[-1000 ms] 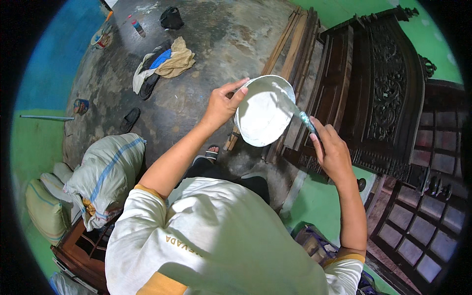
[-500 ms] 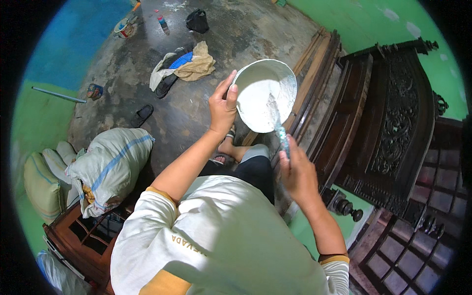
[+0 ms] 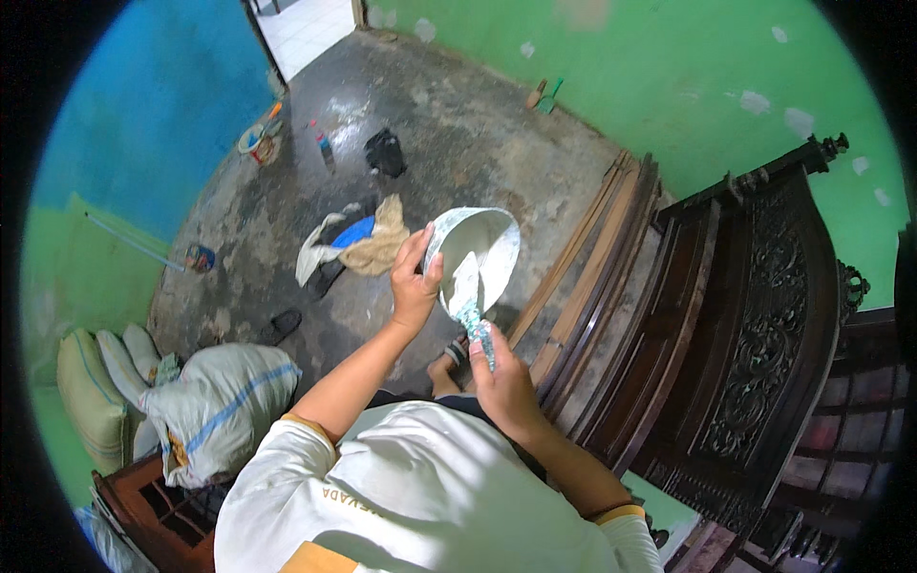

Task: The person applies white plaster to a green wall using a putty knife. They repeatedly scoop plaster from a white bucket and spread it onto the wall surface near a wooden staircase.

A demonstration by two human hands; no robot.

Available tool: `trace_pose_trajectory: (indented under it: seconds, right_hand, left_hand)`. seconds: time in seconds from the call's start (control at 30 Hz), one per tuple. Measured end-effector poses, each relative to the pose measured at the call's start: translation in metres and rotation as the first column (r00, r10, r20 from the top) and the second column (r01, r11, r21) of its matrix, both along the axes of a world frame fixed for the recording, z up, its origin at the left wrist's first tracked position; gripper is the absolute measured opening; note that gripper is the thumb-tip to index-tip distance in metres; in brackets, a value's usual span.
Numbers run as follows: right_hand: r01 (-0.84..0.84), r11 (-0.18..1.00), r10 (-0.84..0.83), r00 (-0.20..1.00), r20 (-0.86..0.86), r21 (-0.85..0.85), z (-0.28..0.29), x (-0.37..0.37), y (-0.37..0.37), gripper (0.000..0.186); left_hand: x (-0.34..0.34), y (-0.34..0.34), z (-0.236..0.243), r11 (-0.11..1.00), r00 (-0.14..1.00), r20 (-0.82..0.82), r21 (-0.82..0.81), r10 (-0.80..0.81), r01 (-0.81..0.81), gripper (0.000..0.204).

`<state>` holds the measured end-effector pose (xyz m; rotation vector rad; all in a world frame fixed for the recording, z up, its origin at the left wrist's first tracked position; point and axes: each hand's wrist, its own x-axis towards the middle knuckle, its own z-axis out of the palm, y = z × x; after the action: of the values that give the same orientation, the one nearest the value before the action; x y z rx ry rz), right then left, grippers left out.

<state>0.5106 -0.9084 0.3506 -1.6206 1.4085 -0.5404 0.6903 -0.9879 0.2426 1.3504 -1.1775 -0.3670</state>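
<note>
Out in front of my body, my left hand (image 3: 417, 282) grips the left rim of a white bucket (image 3: 501, 250), which is tilted so that its mouth faces me. My right hand (image 3: 506, 387) is closed round the speckled teal handle of a putty knife (image 3: 468, 304). White paste covers the knife's blade, which points up into the bucket's mouth. Whether the blade touches the inner wall I cannot tell. White paste also coats the inside of the bucket, but its bottom is mostly hidden.
Long wooden planks (image 3: 594, 263) and dark carved wooden furniture (image 3: 755, 353) lie on the right. At left sit stuffed sacks (image 3: 229, 392). Ahead on the floor are a cloth heap (image 3: 382, 239), a black bag (image 3: 384, 153), a bottle (image 3: 324, 145) and a sandal (image 3: 280, 327).
My view has tilted up, showing more wall and a doorway. The bucket is tipped further, and the putty knife's blade has lifted up from the paste, now thickly coated white.
</note>
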Motion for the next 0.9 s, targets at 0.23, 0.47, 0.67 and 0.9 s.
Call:
trace_pose_trajectory:
  seconds: [0.23,0.47,0.67,0.9]
  right_hand:
    - [0.059,0.997,-0.064,0.993,0.099,0.05,0.003,0.003,-0.09,0.038]
    - [0.006,0.99,-0.02,0.994,0.104,0.138,-0.017,0.005,-0.17,0.037]
    - [0.152,0.923,-0.243,0.942,0.231,0.354,-0.01,0.012,-0.276,0.03]
    - [0.27,0.817,-0.423,0.881,0.212,0.509,0.024,0.017,-0.405,0.024]
  left_hand:
    - [0.003,-0.078,0.005,0.999,0.998,0.049,-0.038,0.029,-0.027,0.045]
    - [0.005,-0.138,-0.018,1.0,1.0,0.029,-0.001,0.011,-0.011,0.048]
    - [0.006,-0.234,-0.036,0.997,0.997,0.02,-0.022,-0.078,0.078,0.047]
    - [0.025,-0.341,-0.017,0.985,0.981,-0.095,-0.008,-0.171,0.171,0.046]
